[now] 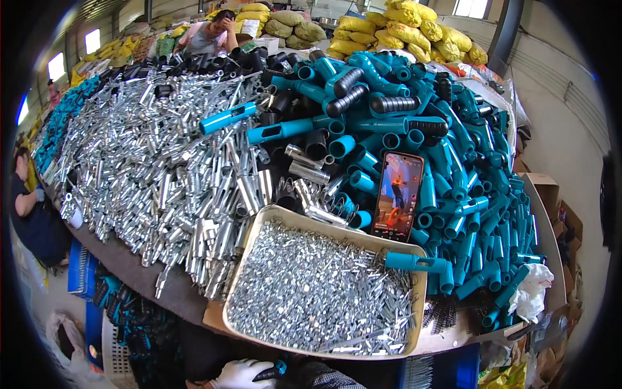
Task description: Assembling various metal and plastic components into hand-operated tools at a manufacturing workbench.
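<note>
At the lower edge, my left hand (241, 375), in a white glove, is closed around a black ribbed handle with a teal end (271, 371). The handle's lower part is cut off by the frame. My right hand does not show; beside the handle is only dark patterned cloth (327, 376). Just beyond the left hand stands a cream tray (418, 327) full of small silver pins or screws. A teal slotted tube (414, 262) lies across its right rim. Behind it leans a lit phone (397, 194) among teal tubes.
Silver metal parts (149, 162) are heaped on the left, teal tubes and handles (473, 214) on the right. A crumpled white plastic bag (531, 292) lies at the right edge. Two people (210, 35) sit at the far side and left. Below left is a crate of handles (139, 324).
</note>
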`<state>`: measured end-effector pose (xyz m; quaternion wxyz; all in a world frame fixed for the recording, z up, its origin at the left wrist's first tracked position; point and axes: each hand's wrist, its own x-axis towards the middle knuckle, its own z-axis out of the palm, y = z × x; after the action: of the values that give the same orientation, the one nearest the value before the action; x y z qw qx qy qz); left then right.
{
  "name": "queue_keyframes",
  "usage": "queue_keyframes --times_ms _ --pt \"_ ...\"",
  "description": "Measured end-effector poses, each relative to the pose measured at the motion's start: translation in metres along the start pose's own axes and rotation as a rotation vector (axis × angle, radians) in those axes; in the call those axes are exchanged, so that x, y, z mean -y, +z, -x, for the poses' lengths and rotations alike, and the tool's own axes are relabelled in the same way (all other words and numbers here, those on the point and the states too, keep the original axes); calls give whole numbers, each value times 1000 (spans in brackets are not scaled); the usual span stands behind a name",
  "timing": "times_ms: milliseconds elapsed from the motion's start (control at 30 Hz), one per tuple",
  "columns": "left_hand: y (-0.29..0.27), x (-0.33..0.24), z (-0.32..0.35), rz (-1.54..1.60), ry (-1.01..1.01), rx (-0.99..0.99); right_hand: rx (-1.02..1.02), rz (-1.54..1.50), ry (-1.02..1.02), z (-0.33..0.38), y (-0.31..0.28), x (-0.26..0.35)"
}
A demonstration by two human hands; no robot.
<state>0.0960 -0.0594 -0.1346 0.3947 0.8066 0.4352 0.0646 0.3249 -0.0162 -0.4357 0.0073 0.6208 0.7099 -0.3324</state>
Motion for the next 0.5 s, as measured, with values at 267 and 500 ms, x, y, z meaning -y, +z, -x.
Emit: queue_keyframes --times_ms 267,500 --pt "13 22 -20 24 -12 18 -130 -173 132 3 -24 -43" --pt "12 33 -23 199 78 217 -234 -315 227 20 -43 -74"
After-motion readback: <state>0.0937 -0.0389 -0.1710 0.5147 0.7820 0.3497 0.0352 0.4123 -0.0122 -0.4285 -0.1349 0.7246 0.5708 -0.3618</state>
